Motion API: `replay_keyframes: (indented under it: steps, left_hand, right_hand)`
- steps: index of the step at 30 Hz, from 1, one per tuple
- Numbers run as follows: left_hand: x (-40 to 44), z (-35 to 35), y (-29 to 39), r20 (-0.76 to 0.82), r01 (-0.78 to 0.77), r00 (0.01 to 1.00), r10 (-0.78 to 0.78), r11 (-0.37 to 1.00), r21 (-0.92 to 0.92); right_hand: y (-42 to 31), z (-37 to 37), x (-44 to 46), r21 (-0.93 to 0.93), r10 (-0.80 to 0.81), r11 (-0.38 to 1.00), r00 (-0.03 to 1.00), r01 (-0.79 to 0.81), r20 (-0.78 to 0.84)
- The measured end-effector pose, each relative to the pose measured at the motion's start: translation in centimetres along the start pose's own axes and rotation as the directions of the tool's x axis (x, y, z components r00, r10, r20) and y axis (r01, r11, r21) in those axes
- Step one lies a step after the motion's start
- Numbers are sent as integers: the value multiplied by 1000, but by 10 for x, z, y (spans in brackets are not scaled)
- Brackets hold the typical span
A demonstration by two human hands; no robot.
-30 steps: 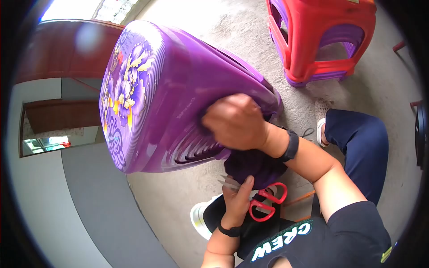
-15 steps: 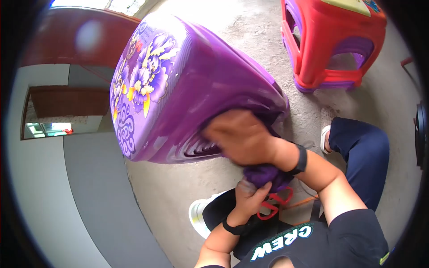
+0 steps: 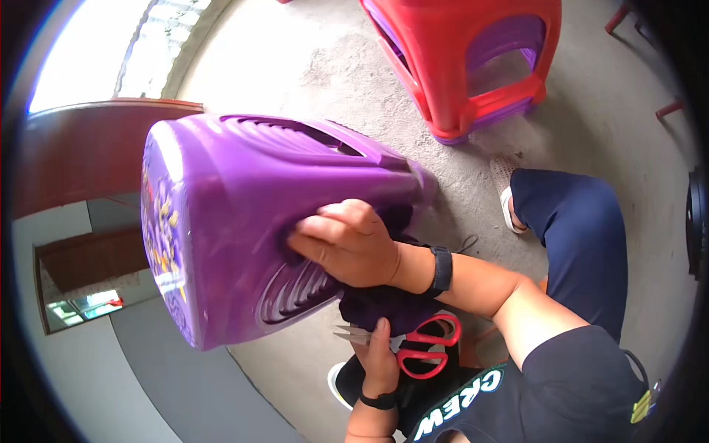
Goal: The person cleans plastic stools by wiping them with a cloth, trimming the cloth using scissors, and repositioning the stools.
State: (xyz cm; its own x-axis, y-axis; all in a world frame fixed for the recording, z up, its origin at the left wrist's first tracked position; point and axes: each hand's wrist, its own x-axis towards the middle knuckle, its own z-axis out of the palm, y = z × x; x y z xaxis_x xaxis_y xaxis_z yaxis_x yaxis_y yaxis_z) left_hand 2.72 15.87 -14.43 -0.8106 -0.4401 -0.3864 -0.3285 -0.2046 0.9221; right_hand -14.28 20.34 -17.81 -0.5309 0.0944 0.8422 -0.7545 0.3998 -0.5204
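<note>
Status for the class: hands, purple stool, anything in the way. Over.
Right hand on dark cloth against purple stool. Left hand gripping red-handled scissors. Bare blades near cloth, possibly in the way.

Red stool (image 3: 437, 55) stacked w/ purple one (image 3: 509, 33) on concr. flr (image 3: 572, 140).

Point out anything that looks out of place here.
The purple stool is tipped sideways, its flowered seat facing left in the view, unlike the upright red stool. Also odd: the left hand holds red-handled scissors, blades bare, close to the bunched dark cloth. No spill or damage shows.
</note>
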Motion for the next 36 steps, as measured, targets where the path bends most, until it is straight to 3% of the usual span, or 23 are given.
replay_keyframes:
  steps: [1, 2, 4, 5, 7, 10, 11, 13, 15, 18, 21, 23, 26, 29, 31, 33, 36]
  left_hand:
    - [3, 4, -1, -49, 68, 996, -69, 998, -6]
    - [6, 11, -2, -45, 101, 994, -101, 995, 0]
    - [14, 28, -5, -41, 167, 985, -166, 986, 14]
    - [18, 32, -10, -3, 189, 982, -189, 982, 24]
    - [28, 37, -18, 76, 232, 969, -234, 972, 45]
    - [33, 49, -22, 105, 242, 962, -254, 964, 111]
    - [35, 48, -25, 119, 242, 959, -259, 960, 139]
    - [33, 45, -23, 126, 200, 966, -224, 963, 178]
    - [31, 45, -18, 120, 188, 971, -209, 968, 164]
    - [33, 52, -9, 88, 181, 977, -192, 977, 113]
    - [40, 50, -12, 83, 213, 970, -228, 964, 160]
    - [43, 51, -17, 77, 227, 967, -243, 958, 175]
    - [45, 55, -16, 118, 256, 953, -279, 950, 178]
    - [45, 50, -22, 92, 260, 956, -278, 951, 167]
    - [45, 38, -27, 147, 268, 946, -287, 953, 140]
    - [43, 29, -26, 185, 268, 941, -283, 958, 100]
    - [43, 26, -22, 200, 257, 945, -261, 965, 46]
  right_hand:
    - [10, -1, -10, -62, 27, 998, 999, -29, -39]
    - [22, -8, -19, 60, 185, 977, 956, -203, 226]
    - [39, -4, -53, -81, 417, 905, 908, -418, -34]
    - [52, -8, -74, -207, 479, 856, 877, -474, -26]
    - [76, -4, -119, -125, 696, 716, 716, -687, 51]
    - [83, -4, -128, 21, 748, 663, 663, -749, 38]
    - [80, -3, -129, -23, 711, 703, 700, -711, 68]
    - [68, -12, -92, 62, 536, 839, 841, -540, 74]
    - [66, -14, -59, 266, 418, 862, 902, -431, 107]
    - [84, -11, -47, 438, 408, 786, 898, -436, 163]
    - [109, 3, -94, 209, 556, 804, 828, -557, 66]
    - [133, 13, -130, 208, 620, 762, 784, -613, 34]
    - [153, 13, -152, 153, 751, 631, 648, -761, 125]
    - [132, 3, -130, 77, 735, 660, 664, -747, 139]
    - [109, -5, -104, 175, 594, 781, 799, -600, 89]
    - [87, -11, -67, 287, 550, 788, 832, -544, 70]
    - [103, 2, -83, 278, 548, 786, 830, -553, 103]
